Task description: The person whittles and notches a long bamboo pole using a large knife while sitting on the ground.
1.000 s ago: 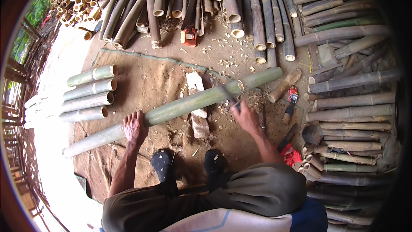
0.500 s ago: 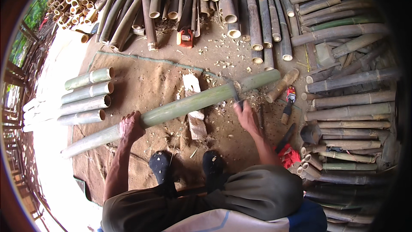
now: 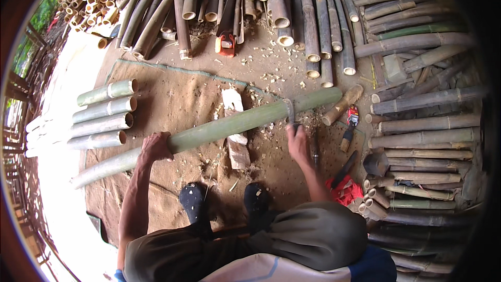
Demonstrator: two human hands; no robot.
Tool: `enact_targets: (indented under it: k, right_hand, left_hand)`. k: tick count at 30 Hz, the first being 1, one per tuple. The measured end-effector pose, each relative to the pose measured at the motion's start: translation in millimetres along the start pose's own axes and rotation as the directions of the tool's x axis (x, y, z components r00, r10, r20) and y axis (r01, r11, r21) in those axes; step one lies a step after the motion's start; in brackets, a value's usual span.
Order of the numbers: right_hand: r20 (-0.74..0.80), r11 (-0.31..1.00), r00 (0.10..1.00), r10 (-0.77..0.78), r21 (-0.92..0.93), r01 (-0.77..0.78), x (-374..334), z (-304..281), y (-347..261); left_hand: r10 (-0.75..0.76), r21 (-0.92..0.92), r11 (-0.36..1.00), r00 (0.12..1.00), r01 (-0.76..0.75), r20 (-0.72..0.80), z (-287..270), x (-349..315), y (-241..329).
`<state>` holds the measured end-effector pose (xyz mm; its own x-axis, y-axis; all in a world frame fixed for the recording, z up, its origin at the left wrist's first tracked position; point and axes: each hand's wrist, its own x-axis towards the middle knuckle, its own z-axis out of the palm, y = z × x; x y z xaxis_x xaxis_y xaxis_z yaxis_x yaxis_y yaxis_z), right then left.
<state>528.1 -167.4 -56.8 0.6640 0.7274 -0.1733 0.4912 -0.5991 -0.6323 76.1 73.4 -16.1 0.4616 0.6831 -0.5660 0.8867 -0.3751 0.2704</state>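
A long green bamboo pole (image 3: 224, 128) lies slantwise before me, its far end up to the right. It rests across a pale, rough wooden block (image 3: 240, 155). My left hand (image 3: 155, 147) is closed around the pole left of the block. My right hand (image 3: 298, 143) is closed on the dark handle of a hand-held chopping blade (image 3: 290, 110). The blade lies at the pole's ringed joint near its right end; its exact shape is blurred. Both feet, in dark socks, are on the ground cloth below the pole.
Cut green bamboo lengths (image 3: 107, 107) lie on the left. A short brown bamboo piece (image 3: 343, 105), a red-and-black tool (image 3: 351, 120), a dark knife-like blade (image 3: 344, 169) and a red cloth (image 3: 345, 190) lie right. An orange-handled saw (image 3: 225, 45) stands among far poles. Stacked bamboo (image 3: 428, 125) lines the right side.
The pole has turned or shifted slightly, and my left hand has rolled and moved a little left and up with it. My right hand and blade have moved slightly right.
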Motion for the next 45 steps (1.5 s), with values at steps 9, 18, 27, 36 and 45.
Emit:
enact_targets:
  k: [9, 18, 27, 36, 45]
  right_hand:
    - [0.138, 0.979, 0.975, -0.172, -0.087, 0.185, -10, -2, -16]
    - [0.027, 0.991, 0.997, -0.075, -0.106, 0.077, -11, 13, -5]
    - [-0.029, 0.973, 0.994, -0.109, -0.209, 0.101, -19, 2, -1]
    - [-0.123, 0.947, 0.981, -0.151, -0.304, 0.107, -15, 11, 11]
    - [0.031, 0.917, 0.944, -0.328, -0.229, 0.327, -28, 22, 16]
  left_hand:
    - [0.201, 0.210, 0.975, 0.664, -0.068, -0.720, 67, -23, -17]
    - [0.090, 0.096, 0.994, 0.867, -0.049, -0.490, 44, -17, -23]
    - [0.012, 0.000, 1.000, 0.979, -0.012, -0.202, 11, -8, -8]
    - [0.100, -0.003, 0.995, 0.992, -0.101, -0.074, 7, 15, -25]
    - [0.106, 0.004, 0.994, 0.920, -0.113, -0.378, 24, -20, -36]
